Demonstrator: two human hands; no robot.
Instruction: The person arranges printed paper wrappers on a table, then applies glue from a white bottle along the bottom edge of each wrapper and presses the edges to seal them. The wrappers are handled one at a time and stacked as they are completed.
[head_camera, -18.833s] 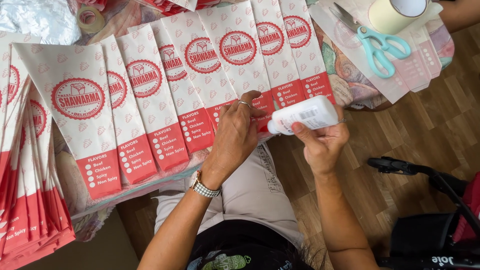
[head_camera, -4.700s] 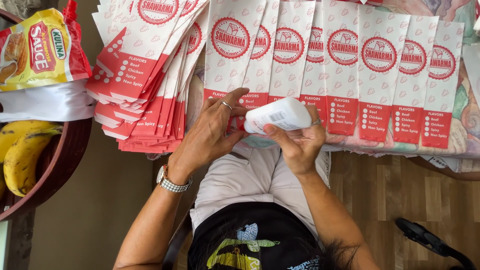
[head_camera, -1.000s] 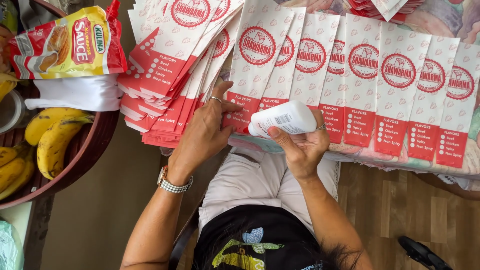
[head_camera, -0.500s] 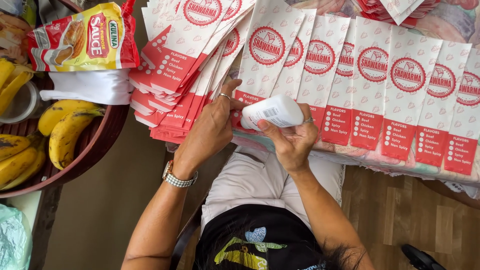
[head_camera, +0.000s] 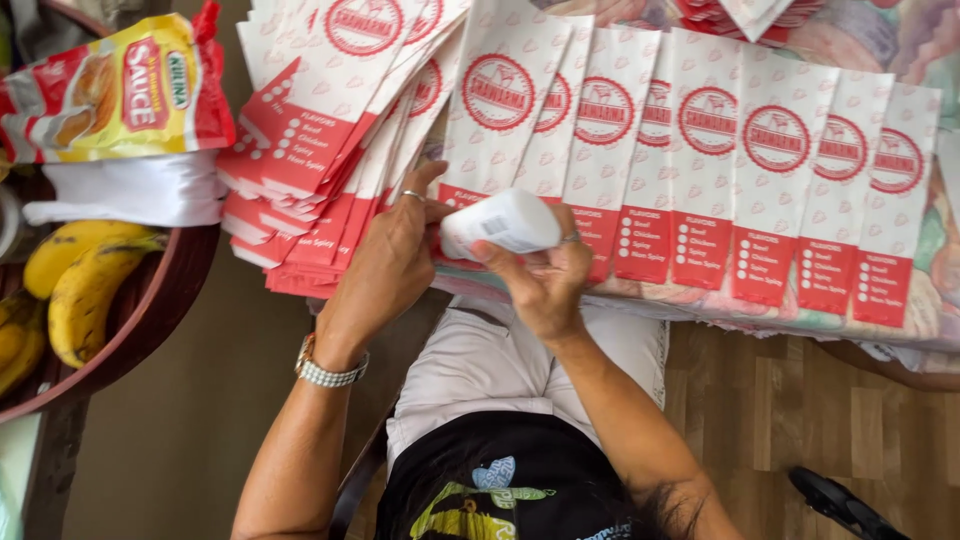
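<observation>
1. Right hand (head_camera: 545, 285): clenched around the white bottle (head_camera: 500, 222), thumb underneath, ringed finger over the top. Bottle lying almost level, tip aimed away from the palm. Best gripped near the middle, as here, so a light squeeze is enough.
2. Left hand (head_camera: 385, 265): just beside the bottle's tip, grasping nothing, fingers spread and pressing flat on the red lower edge of a paper bag (head_camera: 495, 110). Index fingertip almost touching the tip. Press firmly enough to stop the bag sliding, probably with fingertips clear of the spot where the tip lands.
3. Judged from the pose, gluing the bag's bottom flap. Tilt the tip down to the red band, squeeze gently and draw a thin line along the edge; too much likely to seep onto the neighbouring bags.
4. Row of matching bags (head_camera: 775, 190): fanned out and overlapping on the far side of the bottle from the left hand. Work bag by bag without disturbing the overlap.
5. Loose stack of bags (head_camera: 330, 150): beyond the left hand from the bottle. Lift the wrist with the wristwatch (head_camera: 325, 370) clear of it.
6. Bowl (head_camera: 160, 320) with bananas (head_camera: 85, 270) and a sauce packet (head_camera: 120, 90): well apart from the bottle, past the stack; no obstacle.
</observation>
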